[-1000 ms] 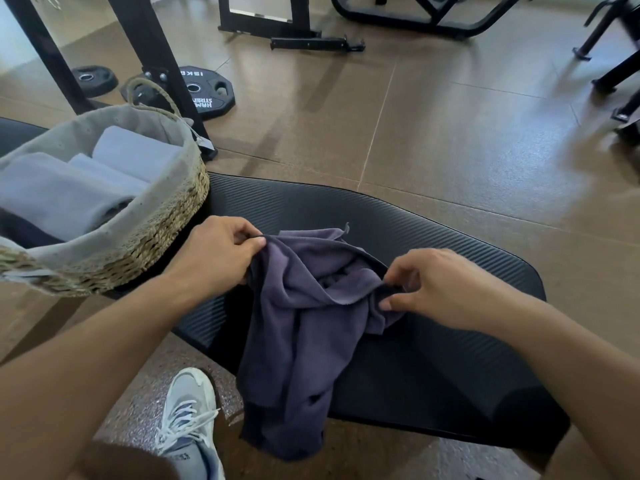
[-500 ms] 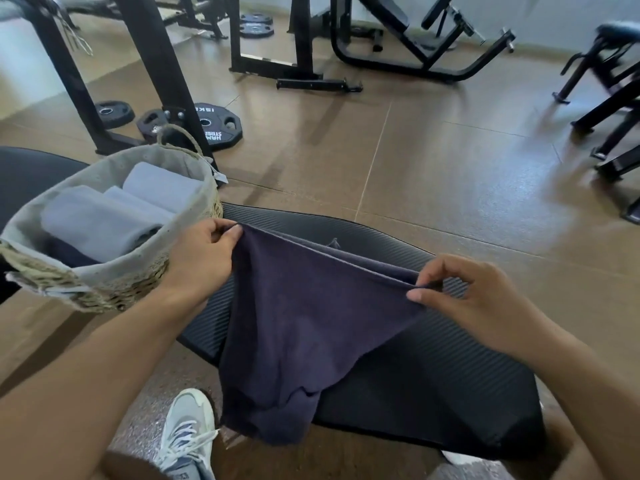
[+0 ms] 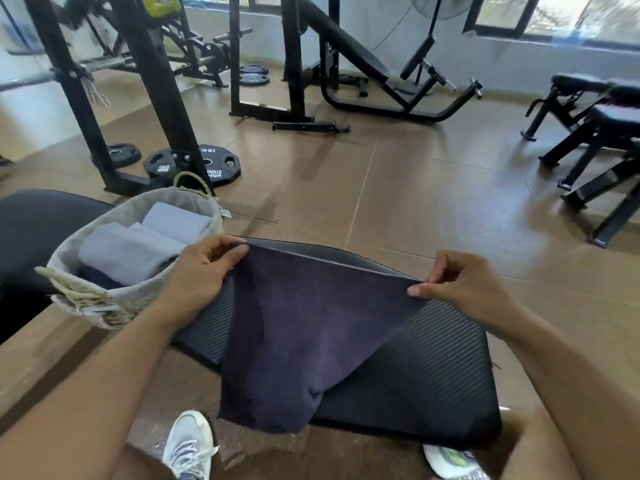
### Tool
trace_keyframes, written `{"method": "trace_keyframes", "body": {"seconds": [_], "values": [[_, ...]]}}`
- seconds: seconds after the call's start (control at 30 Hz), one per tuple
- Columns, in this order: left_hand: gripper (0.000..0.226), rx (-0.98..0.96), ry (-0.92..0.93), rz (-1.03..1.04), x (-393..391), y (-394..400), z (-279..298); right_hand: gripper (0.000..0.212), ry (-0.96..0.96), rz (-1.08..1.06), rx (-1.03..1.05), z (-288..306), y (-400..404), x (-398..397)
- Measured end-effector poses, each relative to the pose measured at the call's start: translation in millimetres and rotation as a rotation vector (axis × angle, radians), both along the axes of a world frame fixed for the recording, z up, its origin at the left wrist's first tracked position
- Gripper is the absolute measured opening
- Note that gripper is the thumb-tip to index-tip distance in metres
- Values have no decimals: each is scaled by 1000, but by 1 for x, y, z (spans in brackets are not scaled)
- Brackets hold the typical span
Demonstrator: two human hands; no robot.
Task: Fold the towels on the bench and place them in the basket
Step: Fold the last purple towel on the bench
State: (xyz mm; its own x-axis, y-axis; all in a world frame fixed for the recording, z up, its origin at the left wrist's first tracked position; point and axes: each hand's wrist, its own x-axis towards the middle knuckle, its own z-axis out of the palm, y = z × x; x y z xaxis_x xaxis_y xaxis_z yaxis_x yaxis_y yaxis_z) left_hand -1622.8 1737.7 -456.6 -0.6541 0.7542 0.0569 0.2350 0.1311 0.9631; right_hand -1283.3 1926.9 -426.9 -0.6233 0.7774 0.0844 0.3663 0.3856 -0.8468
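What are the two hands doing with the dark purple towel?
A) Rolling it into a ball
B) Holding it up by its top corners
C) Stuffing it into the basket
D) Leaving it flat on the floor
B: the left hand and right hand each pinch a top corner of the dark purple towel, which hangs spread over the bench.

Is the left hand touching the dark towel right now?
Touching. The head view shows the left hand pinching the top corner of the dark towel, fingers curled on its edge.
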Motion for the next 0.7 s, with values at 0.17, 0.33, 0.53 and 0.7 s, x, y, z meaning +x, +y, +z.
{"method": "trace_keyframes", "body": {"seconds": [0.17, 0.33, 0.53, 0.7], "values": [[15, 31, -27, -71, 13, -13, 23, 30, -139, 23, -94, 23, 8, 9], [14, 89, 14, -112, 20, -27, 50, 20, -240, -17, -79, 50, 8, 13], [9, 152, 81, -49, 14, -30, 90, 12, 153, -44, -160, 83, -6, 0], [9, 249, -130, 2, 27, -25, 123, 5, 244, -114, -88, 107, -13, -16]]}}
